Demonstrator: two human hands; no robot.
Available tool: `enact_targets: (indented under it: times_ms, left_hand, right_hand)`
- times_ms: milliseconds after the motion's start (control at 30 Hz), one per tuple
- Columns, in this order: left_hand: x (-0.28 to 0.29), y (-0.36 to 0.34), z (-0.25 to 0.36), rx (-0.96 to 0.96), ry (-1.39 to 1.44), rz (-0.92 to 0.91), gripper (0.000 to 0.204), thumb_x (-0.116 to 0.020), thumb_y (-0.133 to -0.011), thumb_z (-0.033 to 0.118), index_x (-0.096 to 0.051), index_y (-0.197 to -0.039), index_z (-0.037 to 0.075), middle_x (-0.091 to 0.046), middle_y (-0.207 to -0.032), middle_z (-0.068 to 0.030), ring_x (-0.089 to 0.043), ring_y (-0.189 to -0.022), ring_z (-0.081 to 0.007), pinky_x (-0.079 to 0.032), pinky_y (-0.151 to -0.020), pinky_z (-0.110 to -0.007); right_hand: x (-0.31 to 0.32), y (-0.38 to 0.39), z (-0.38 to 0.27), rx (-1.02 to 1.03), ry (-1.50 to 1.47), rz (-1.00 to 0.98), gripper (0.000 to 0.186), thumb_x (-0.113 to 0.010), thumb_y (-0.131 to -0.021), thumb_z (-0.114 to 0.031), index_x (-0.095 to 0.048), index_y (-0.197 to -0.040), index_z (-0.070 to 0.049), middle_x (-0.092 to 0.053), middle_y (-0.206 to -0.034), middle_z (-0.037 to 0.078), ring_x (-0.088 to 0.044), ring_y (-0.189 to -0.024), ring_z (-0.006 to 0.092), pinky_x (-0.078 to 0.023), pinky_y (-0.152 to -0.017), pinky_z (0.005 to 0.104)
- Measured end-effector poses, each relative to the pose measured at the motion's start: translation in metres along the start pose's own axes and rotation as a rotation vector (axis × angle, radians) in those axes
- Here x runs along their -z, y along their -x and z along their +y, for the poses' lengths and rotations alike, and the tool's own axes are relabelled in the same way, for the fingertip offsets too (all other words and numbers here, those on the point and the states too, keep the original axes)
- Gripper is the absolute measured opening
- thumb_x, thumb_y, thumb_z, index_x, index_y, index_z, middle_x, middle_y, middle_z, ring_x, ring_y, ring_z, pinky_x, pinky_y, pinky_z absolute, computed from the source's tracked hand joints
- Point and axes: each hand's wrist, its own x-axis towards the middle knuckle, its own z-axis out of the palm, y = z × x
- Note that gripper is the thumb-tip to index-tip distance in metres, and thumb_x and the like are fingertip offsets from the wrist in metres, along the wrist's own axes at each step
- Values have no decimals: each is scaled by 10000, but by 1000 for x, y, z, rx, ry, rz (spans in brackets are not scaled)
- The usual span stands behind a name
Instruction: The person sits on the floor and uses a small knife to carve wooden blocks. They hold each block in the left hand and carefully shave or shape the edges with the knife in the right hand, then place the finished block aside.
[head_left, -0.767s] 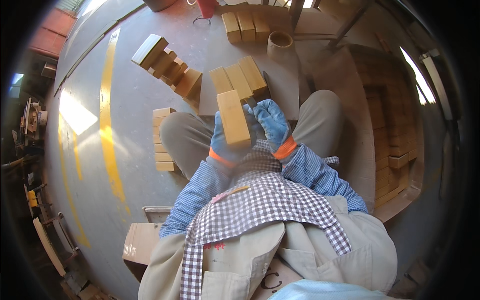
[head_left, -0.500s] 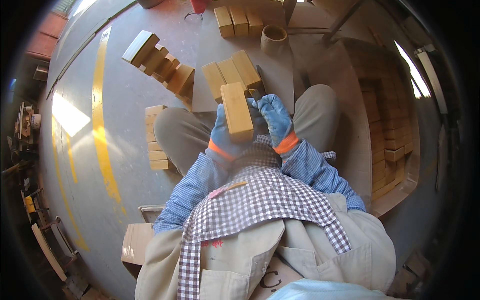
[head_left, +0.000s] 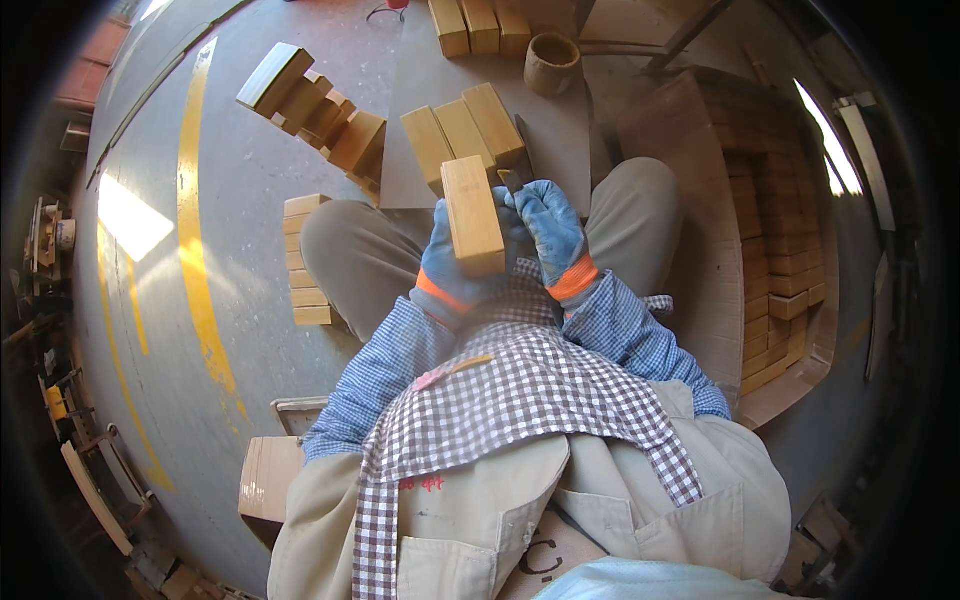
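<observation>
My left hand [head_left: 437,262], in a blue glove with an orange cuff, is closed around a rectangular wooden block [head_left: 472,215]. The block stands tilted up in front of my lap, hiding part of the fingers. My right hand [head_left: 553,225], gloved alike, is closed on a small dark flat tool with a yellowish tip [head_left: 510,181]. The tool is beside the block's upper right edge; whether it touches cannot be told. Just beyond, three similar wooden blocks [head_left: 462,130] lie side by side on a grey-brown board [head_left: 555,130]. A thin dark strip lies along their right side.
A round brown pot [head_left: 552,64] and three more blocks [head_left: 480,27] are at the board's far end. Stacked blocks stand on the floor at left [head_left: 310,262] and far left [head_left: 320,115]. At right, a large cardboard box [head_left: 705,300] holds many blocks.
The view has shifted slightly, so the surroundings sit a little higher in the picture. The block has turned slightly in my left hand, showing more of its left edge. Both grips stay the same.
</observation>
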Motion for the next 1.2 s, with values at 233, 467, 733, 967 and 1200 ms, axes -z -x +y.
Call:
enact_targets:
  times_ms: [233, 467, 733, 967, 1200]
  left_hand:
    - [7, 3, 0, -51, -52, 57, 619, -544, -927, 575, -528, -1284, 69, -602, -1178, -78, -573, -1073, -235, -466, -976, -400]
    - [20, 0, 17, -66, -33, 138, 642, -542, -917, 607, -519, -1302, 93, -599, -1167, -79, -592, -1036, -203, -534, -869, -366]
    - [9, -8, 29, -112, -129, 317, 702, -585, -896, 603, -453, -1367, 99, -567, -1243, -110, -588, -1104, -257, -533, -920, -399]
    - [10, -10, 29, -155, -201, 383, 690, -595, -891, 594, -456, -1364, 111, -582, -1237, -106, -593, -1116, -265, -520, -946, -434]
    - [10, -11, 31, -113, -91, 335, 668, -621, -880, 584, -465, -1360, 145, -620, -1197, -90, -630, -1060, -268, -543, -896, -441]
  right_hand:
    - [2, -3, 0, 6, 144, 9, 129, -582, -963, -175, -598, -971, -47, -652, -970, 25, -618, -890, 92, -527, -808, 269]
    - [-3, -12, -25, 262, 346, -173, 194, -576, -955, -97, -662, -1125, -60, -644, -916, 10, -577, -826, 87, -508, -734, 240]
    - [-21, -42, -46, 511, 808, -256, 171, -671, -890, -159, -745, -1038, -114, -655, -911, 79, -630, -877, 244, -538, -799, 335]
    - [-29, -53, -47, 569, 965, -278, 175, -680, -875, -159, -749, -1033, -129, -648, -909, 76, -632, -895, 251, -535, -801, 341]
    - [-33, -53, -51, 614, 1116, -288, 202, -666, -876, -119, -738, -1061, -150, -622, -925, 69, -628, -894, 247, -536, -811, 335]
